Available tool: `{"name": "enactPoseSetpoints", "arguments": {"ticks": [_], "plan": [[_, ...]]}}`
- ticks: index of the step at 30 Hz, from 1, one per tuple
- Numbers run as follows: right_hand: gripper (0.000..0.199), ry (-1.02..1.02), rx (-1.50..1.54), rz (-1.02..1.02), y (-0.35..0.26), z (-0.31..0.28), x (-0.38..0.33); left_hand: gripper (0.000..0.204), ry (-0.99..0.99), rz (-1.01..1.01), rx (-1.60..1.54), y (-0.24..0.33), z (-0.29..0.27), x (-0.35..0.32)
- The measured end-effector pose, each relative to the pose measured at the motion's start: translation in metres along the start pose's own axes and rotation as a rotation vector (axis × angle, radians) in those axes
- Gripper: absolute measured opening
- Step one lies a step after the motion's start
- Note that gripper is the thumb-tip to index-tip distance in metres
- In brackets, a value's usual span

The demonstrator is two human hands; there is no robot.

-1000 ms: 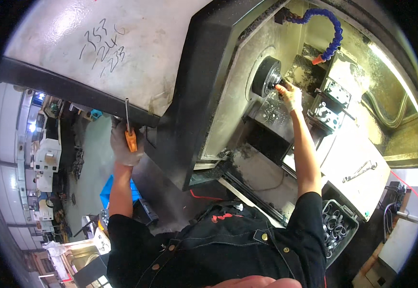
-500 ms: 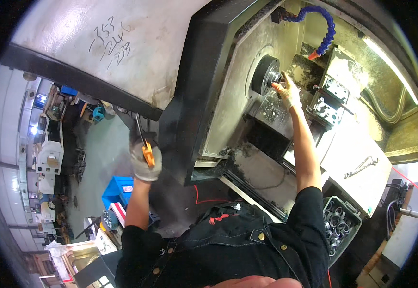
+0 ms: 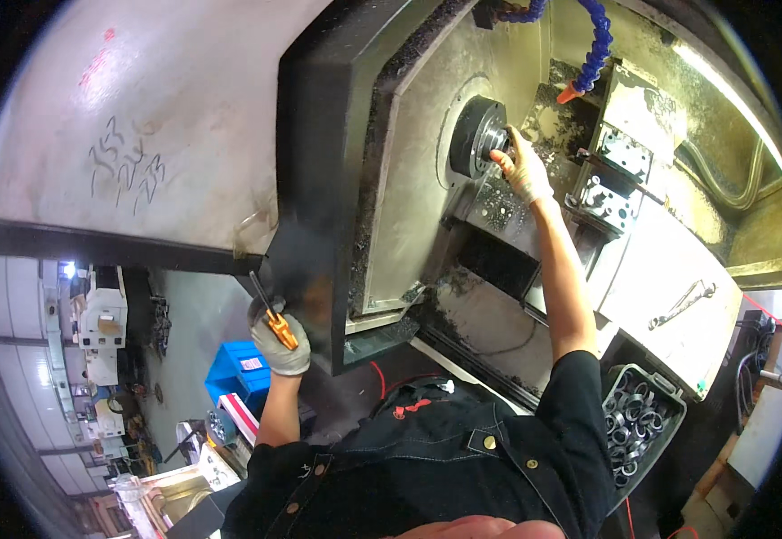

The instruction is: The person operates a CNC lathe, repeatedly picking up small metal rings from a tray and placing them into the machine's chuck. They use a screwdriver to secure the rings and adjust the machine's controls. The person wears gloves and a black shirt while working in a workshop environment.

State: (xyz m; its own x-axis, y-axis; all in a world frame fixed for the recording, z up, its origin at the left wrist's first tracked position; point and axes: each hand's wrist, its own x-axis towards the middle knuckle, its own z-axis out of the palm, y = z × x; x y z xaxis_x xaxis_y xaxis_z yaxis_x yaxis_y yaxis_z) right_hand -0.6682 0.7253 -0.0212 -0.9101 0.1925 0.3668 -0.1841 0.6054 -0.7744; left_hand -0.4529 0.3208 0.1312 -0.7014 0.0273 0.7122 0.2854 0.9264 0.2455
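In my gloved left hand point(image 3: 280, 346) is an orange air blow gun point(image 3: 279, 329), its thin dark nozzle pointing up and to the left. That hand is closed round it, below the corner of the machine's door. My right hand point(image 3: 523, 171), also gloved but with bare fingertips, reaches into the lathe. Its thumb and fingers pinch a shiny metal ring point(image 3: 496, 139) at the front of the round black chuck point(image 3: 475, 136). The fingers partly cover the ring, and I cannot tell how far it sits in the chuck.
Right of the chuck are tool blocks point(image 3: 608, 199), with a blue coolant hose point(image 3: 599, 45) above. A wrench point(image 3: 683, 304) lies on the pale metal cover point(image 3: 670, 260). A grey bin point(image 3: 674, 420) of metal rings stands at my right, a blue bin point(image 3: 229, 368) at lower left.
My view has shifted, so the machine sits further left. My left hand is lower, with the air blow gun tilted more to the left. My right hand stays at the chuck.
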Motion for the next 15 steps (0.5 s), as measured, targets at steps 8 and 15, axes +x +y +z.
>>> {"name": "enactPoseSetpoints", "arguments": {"ticks": [8, 15], "plan": [[0.058, 0.002, -0.052, 0.101, 0.002, 0.011, -0.001, 0.038, -0.022, -0.023, -0.077, -0.028, 0.001, -0.019], [0.044, 0.143, 0.003, 0.141, 0.000, 0.024, -0.006, 0.050, -0.149, 0.022, -0.069, -0.042, -0.009, -0.029]]}}
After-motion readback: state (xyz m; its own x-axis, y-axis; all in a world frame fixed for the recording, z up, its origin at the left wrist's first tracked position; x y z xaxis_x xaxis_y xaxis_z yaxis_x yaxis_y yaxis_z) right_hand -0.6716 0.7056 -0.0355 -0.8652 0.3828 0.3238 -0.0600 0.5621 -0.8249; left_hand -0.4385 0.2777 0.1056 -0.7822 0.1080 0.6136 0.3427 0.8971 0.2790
